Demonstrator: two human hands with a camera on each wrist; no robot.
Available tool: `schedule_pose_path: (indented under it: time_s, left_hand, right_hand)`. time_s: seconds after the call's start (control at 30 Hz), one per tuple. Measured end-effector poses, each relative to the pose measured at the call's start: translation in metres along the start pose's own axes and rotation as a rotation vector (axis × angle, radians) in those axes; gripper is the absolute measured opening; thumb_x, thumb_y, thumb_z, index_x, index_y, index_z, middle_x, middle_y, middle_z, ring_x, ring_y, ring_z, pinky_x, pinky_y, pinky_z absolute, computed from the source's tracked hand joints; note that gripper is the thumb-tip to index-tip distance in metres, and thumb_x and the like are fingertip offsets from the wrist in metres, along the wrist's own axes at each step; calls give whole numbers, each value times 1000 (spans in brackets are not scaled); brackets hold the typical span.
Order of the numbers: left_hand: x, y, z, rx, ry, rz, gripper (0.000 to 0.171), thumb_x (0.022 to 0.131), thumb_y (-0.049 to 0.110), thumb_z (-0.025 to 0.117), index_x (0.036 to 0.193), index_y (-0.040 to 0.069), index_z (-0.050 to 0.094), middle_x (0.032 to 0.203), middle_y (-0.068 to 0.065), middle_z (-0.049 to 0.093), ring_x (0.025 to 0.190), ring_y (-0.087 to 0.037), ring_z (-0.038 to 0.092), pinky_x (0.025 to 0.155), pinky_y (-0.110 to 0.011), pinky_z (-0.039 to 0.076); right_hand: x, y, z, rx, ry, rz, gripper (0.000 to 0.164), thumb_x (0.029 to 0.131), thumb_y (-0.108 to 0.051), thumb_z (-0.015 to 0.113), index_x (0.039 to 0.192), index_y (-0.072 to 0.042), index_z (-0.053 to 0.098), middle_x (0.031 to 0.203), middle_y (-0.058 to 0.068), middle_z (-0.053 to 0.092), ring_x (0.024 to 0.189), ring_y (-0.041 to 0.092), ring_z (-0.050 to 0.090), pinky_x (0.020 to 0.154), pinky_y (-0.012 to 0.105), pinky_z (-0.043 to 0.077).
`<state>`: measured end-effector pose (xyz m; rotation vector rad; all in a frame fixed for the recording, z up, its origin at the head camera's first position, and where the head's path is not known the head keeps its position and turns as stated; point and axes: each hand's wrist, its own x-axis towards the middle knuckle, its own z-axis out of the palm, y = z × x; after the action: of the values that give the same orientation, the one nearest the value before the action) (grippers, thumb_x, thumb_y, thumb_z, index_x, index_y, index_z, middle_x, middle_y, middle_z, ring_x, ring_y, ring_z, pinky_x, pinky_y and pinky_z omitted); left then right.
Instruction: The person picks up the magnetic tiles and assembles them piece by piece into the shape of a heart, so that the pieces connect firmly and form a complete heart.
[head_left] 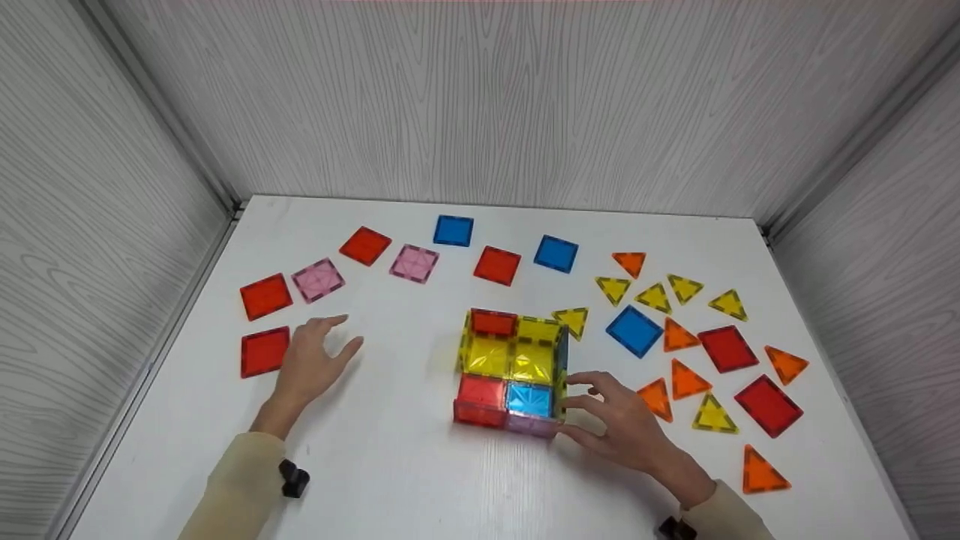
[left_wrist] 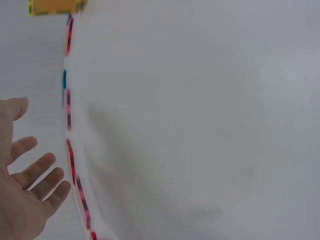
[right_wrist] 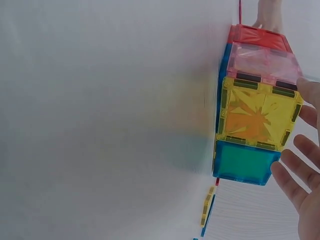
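An open-topped box of see-through magnetic tiles (head_left: 489, 361) stands on the table in front of me, with yellow, red and blue tiles for its floor. Red, yellow, blue and pink tiles form its low walls. My right hand (head_left: 626, 426) is at the box's right side, fingertips right at the yellow wall tile (right_wrist: 250, 115) and thumb by the pink front tile (right_wrist: 262, 62). Over the table left of the box, my left hand (head_left: 311, 364) has its fingers spread and holds nothing. It overlaps the edge of a red square tile (head_left: 262, 352).
An arc of loose square tiles runs behind the box: red, pink (head_left: 414, 263) and blue (head_left: 453, 230). To the right lie several yellow triangles (head_left: 715, 414), orange triangles (head_left: 763, 471), red squares (head_left: 769, 405) and a blue square (head_left: 634, 331). Grey panels (head_left: 480, 105) enclose the table.
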<state>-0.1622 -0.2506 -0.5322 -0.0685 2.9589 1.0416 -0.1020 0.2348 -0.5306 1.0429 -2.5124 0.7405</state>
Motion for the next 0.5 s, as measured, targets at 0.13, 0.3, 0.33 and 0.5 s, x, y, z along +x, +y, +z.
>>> schedule_pose_path:
  time_s: [0.13,0.3,0.33,0.5]
  left_hand:
    - [-4,-34,-26,91,48,-6,64,101,36,70,154,5,50,154,-28,49,143,-48,44,115,-68,44]
    - [-8,-64,-46,160,83,-31,71,97,32,74,154,0,45,150,-34,47,136,-52,42,104,-71,51]
    - [-8,-69,-48,168,80,-39,73,96,33,74,154,0,44,150,-34,45,135,-53,41,101,-72,52]
    - [-8,-85,-51,204,15,-71,80,95,41,72,156,0,40,155,-37,37,136,-56,36,99,-74,52]
  right_hand:
    - [1,2,-1,11,-24,-13,32,82,-30,93,109,-22,79,128,4,72,117,20,69,89,38,65]
    - [2,3,-1,8,-32,-15,32,82,-30,92,110,-21,79,128,2,73,118,18,69,89,39,65]
    - [2,3,-2,7,-33,-12,32,82,-30,92,110,-22,80,128,2,73,118,18,69,89,39,65]
    - [0,3,-1,-9,-38,-16,31,84,-33,91,111,-22,79,128,1,73,117,18,69,88,38,65]
